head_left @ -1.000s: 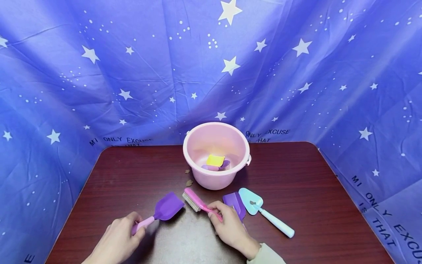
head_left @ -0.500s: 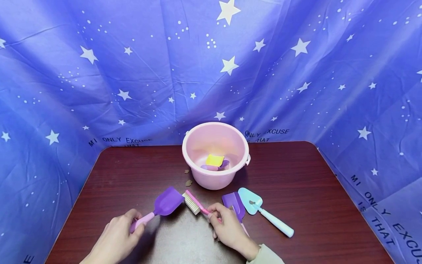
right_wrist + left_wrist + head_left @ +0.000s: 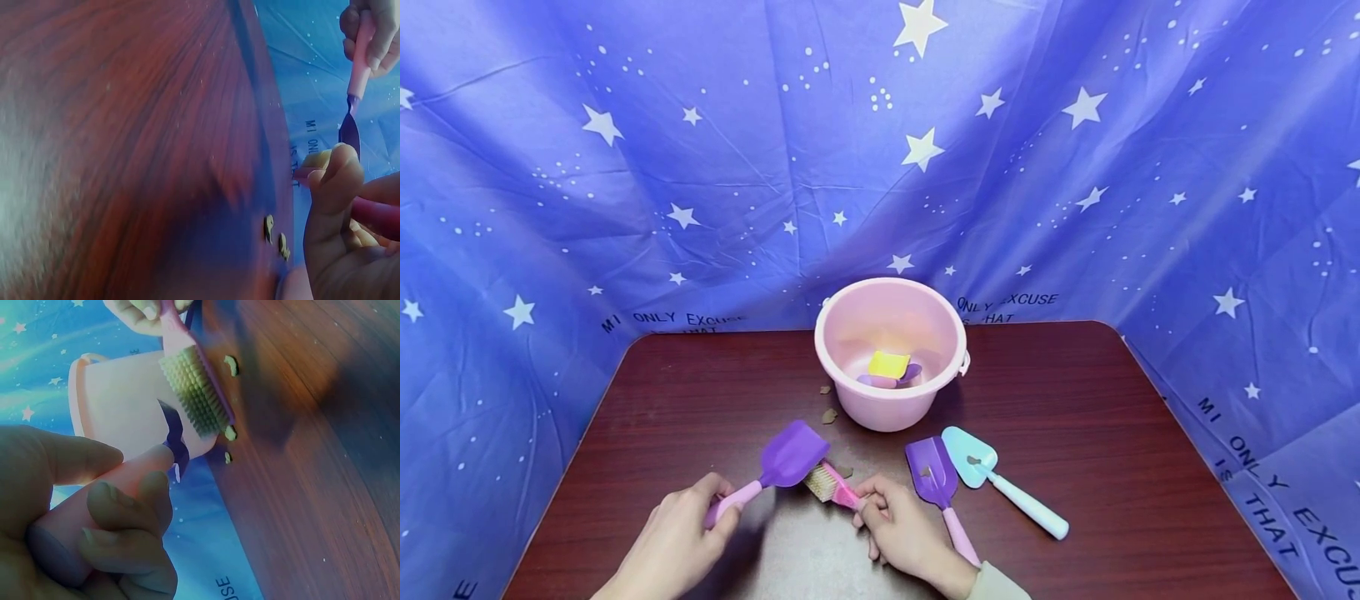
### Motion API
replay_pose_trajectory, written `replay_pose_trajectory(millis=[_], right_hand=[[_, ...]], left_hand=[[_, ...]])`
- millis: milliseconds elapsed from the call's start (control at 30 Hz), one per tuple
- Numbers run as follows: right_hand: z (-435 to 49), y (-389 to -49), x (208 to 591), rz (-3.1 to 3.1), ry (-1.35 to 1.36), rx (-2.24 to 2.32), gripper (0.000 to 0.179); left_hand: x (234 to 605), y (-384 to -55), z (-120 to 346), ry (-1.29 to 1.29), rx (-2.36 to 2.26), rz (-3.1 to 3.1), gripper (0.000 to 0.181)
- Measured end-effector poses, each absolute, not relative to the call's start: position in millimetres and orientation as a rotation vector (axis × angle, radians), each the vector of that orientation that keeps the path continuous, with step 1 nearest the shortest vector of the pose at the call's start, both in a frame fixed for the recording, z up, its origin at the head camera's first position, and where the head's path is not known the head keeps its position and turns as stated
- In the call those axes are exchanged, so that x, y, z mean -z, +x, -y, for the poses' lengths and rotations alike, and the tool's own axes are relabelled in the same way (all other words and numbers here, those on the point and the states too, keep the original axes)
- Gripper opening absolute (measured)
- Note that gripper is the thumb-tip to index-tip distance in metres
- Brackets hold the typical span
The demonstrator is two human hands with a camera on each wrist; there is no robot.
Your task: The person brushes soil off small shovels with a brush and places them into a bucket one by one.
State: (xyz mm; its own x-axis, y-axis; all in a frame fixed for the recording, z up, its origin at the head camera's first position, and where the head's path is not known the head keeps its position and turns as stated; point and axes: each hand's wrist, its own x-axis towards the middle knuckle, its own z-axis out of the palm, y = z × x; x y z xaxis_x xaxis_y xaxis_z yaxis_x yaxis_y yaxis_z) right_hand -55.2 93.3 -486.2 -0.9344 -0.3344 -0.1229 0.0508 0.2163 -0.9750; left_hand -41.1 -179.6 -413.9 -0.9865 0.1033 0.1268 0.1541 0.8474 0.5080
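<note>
My left hand [image 3: 672, 535] grips the pink handle of a purple toy shovel [image 3: 792, 454], whose blade is held up over the table. In the left wrist view my fingers wrap the handle, and the shovel's blade [image 3: 174, 431] shows nearly edge-on. My right hand [image 3: 901, 529] pinches the handle of a pink brush [image 3: 844, 497]. Its pale bristles [image 3: 194, 390] face toward the shovel, right at the blade's lower right edge in the head view. In the right wrist view, my fingers partly hide the brush. A small brown piece [image 3: 846, 472] lies just beyond the brush.
A pink bucket [image 3: 891, 410] stands at the back, with a yellow piece [image 3: 889, 364] and purple pieces inside. Two more brown bits [image 3: 829, 416] lie by its left side. Right of my hand lie another purple shovel [image 3: 936, 471] and a light-blue trowel [image 3: 1026, 504], each bearing a brown bit.
The left hand has shifted the shovel slightly right and up. The right hand has drawn the brush down and left, its bristles now at the blade, uncovering a brown piece.
</note>
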Motion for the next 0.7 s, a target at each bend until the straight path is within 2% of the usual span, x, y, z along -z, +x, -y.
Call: replay_pose_trajectory(millis=[467,700], right_hand=[[-76.8,-45.9,487.0,-1.994,-0.379,1.847,0.013],[-79.8,-47.2,490.3,-1.941,-0.345,1.904,0.014]], left_hand=[[416.6,-39.5,172.6,-0.253,0.829,2.918,0.017],[418.5,-38.1,173.3,-0.238,0.839,2.921,0.018]])
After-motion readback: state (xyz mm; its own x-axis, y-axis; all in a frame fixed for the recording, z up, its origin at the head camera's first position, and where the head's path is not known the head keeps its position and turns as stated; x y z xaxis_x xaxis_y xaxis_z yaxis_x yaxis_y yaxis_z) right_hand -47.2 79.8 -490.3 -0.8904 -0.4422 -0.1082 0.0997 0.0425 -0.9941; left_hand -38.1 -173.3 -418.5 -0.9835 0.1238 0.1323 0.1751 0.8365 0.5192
